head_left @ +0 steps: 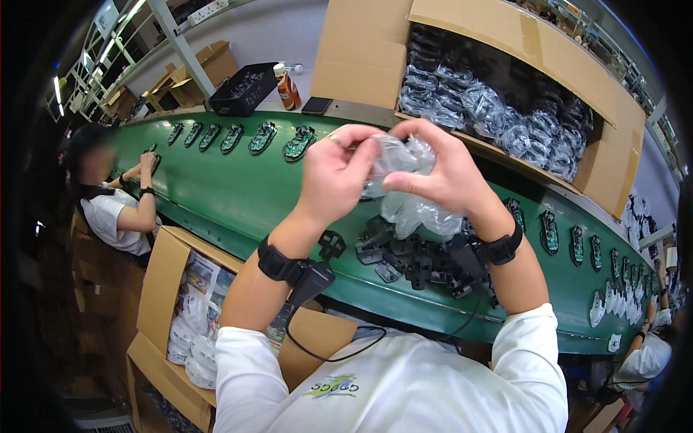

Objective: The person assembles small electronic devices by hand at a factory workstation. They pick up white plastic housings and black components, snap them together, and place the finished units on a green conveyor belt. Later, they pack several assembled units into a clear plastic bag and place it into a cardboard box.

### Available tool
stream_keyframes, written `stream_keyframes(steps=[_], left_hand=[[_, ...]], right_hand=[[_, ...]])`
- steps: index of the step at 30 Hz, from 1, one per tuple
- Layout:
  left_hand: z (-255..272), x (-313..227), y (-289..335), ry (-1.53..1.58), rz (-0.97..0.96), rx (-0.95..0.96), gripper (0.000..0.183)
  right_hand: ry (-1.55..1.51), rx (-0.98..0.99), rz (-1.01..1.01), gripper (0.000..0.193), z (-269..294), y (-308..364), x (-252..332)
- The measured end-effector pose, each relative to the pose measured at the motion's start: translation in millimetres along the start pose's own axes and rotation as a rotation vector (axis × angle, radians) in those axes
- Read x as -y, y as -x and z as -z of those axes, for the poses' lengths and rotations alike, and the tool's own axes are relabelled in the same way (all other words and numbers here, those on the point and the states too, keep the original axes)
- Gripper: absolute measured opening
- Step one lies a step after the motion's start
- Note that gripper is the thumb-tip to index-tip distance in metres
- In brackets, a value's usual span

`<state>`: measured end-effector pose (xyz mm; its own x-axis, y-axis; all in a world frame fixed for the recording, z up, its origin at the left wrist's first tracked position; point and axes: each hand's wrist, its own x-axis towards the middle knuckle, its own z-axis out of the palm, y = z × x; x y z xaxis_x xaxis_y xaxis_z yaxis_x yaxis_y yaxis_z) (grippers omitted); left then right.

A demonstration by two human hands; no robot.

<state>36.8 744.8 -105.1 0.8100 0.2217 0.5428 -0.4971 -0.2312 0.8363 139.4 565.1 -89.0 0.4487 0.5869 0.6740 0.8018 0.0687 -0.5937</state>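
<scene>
Both my hands are raised over the green conveyor belt [231,195] and grip a crumpled clear plastic bag [404,155]. My left hand [336,173] pinches the bag's left side, and my right hand [447,169] pinches its right side. More clear plastic [419,216] hangs below my right hand. Beneath my hands, a pile of small black plastic parts [411,260] lies on the belt. Each wrist wears a black strap with a cable.
Green circuit boards in trays [263,138] run along the belt. A large cardboard box [520,108] of bagged black cables stands behind. An open carton [173,289] with white packets is at my left. A seated person [115,202] works at far left, another at far right.
</scene>
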Motion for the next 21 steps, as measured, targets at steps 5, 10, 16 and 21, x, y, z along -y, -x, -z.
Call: stream_keyframes(steps=[5, 10, 16, 21], left_hand=[[-5, 25, -20, -0.075, -0.030, 0.038, 0.020], [15, 111, 12, -0.924, 0.060, 0.404, 0.032], [12, 120, 12, -0.593, 0.356, 0.139, 0.025], [-16, 86, 23, -0.110, 0.166, -0.124, 0.012]], right_hand=[[-0.191, -0.258, 0.048, 0.020, 26, 11, -20], [-0.321, -0.173, -0.174, 0.022, 42, 27, -15], [0.140, 0.186, -0.415, 0.059, 23, 27, -19], [0.170, 0.147, -0.514, 0.078, -12, 29, -42]])
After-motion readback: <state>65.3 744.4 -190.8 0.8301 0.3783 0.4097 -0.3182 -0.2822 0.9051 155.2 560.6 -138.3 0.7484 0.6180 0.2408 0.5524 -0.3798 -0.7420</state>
